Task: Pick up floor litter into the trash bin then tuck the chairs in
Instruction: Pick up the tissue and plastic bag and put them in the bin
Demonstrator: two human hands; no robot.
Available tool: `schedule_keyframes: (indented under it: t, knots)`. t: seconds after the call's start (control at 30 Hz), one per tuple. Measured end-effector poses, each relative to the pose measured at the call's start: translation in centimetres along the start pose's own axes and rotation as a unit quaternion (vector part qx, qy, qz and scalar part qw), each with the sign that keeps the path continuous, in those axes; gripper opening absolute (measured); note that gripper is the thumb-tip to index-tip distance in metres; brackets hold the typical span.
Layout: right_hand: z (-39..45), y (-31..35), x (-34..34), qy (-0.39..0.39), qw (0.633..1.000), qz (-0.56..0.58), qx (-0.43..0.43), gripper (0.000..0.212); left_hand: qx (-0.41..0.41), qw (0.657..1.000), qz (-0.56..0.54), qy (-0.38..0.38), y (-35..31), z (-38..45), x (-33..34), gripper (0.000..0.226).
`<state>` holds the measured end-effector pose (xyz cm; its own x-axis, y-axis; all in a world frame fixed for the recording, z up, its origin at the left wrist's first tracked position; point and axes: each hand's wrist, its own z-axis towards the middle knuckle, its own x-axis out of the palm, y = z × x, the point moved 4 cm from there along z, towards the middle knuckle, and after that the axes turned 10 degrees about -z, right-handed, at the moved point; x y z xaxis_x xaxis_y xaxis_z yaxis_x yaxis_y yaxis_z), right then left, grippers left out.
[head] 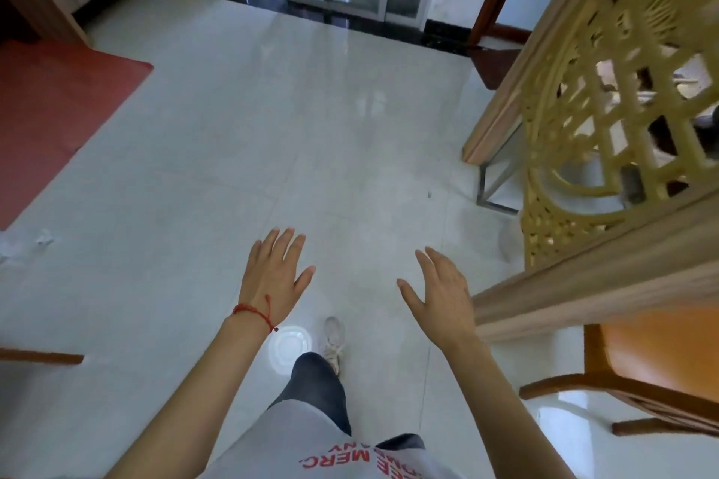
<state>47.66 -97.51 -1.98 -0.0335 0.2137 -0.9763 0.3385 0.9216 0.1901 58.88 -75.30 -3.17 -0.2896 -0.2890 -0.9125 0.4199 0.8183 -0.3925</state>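
Litter step in hand: left hand [274, 276] and right hand [439, 294] spread, holding nothing. Next: reach what appears to be crumpled paper [44, 238] far left.

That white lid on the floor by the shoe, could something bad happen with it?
Maybe. The clear plastic lid lies right beside the stepping shoe on glossy tile, so it could get stepped on or cause a slip. Both hands are empty, and the crumpled paper at the far left could be missed.
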Motion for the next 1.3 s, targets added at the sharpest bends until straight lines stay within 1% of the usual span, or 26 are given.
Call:
schedule_keyframes:
  t: [0.07, 0.13, 0.23, 0.33, 0.43, 0.5, 0.53, 0.63, 0.7, 0.83, 0.9, 1.03, 1.17, 1.23, 1.3]
  knots:
    - [3.8, 0.5, -0.5, -0.007, 1.000, 0.000, -0.006, 0.075, 0.000, 1.000, 0.008, -0.006, 0.7, 3.7, -1.1, 0.070]
    - [7.5, 1.1, -1.1, -0.009, 1.000, -0.002, -0.010, 0.074, 0.001, 1.000, -0.001, -0.016, 1.1, 7.1, -2.3, 0.061]
    - [12.2, 2.4, -1.8, 0.002, 1.000, 0.005, -0.024, 0.066, 0.003, 0.999, -0.001, -0.034, 2.0, 11.3, -3.8, 0.057]
    - [16.3, 3.4, -2.2, 0.004, 0.999, 0.004, -0.038, 0.059, -0.006, 0.999, -0.004, -0.036, 3.2, 14.3, -4.9, 0.057]
    - [19.6, 4.8, -2.3, 0.019, 0.998, 0.005, -0.054, 0.060, -0.036, 0.998, -0.010, -0.046, 5.0, 16.0, -5.4, 0.059]
    - [22.0, 5.9, -2.3, 0.022, 0.997, 0.004, -0.074, 0.064, -0.060, 0.997, -0.014, -0.049, 6.2, 16.9, -5.8, 0.061]
    - [23.3, 6.5, -2.2, 0.026, 0.996, 0.002, -0.088, 0.066, -0.076, 0.996, -0.016, -0.052, 6.9, 17.3, -5.9, 0.060]
    - [27.1, 9.2, -2.0, 0.046, 0.989, -0.005, -0.142, 0.064, -0.127, 0.989, -0.023, -0.069, 8.9, 18.0, -6.7, 0.058]
    - [29.6, 11.5, -1.9, 0.053, 0.982, -0.004, -0.180, 0.070, -0.166, 0.982, -0.030, -0.085, 10.4, 18.3, -7.5, 0.058]
    - [34.1, 17.0, -1.3, 0.083, 0.955, -0.011, -0.285, 0.074, -0.257, 0.957, -0.037, -0.128, 13.8, 18.5, -9.3, 0.057]
    - [36.2, 19.8, -1.0, 0.098, 0.935, -0.019, -0.339, 0.074, -0.306, 0.938, -0.042, -0.158, 15.5, 18.0, -10.2, 0.057]
    - [39.8, 25.2, -0.5, 0.119, 0.892, -0.038, -0.435, 0.075, -0.398, 0.895, -0.053, -0.193, 18.0, 16.5, -11.6, 0.058]
    - [42.4, 29.4, 0.3, 0.126, 0.855, -0.050, -0.500, 0.077, -0.465, 0.857, -0.049, -0.217, 19.4, 15.4, -11.9, 0.058]
    - [43.4, 31.2, 0.9, 0.128, 0.839, -0.054, -0.525, 0.078, -0.488, 0.845, -0.051, -0.213, 19.9, 15.3, -11.8, 0.060]
    - [44.3, 32.9, 1.5, 0.133, 0.830, -0.055, -0.538, 0.079, -0.507, 0.836, -0.056, -0.204, 20.5, 15.2, -11.7, 0.066]
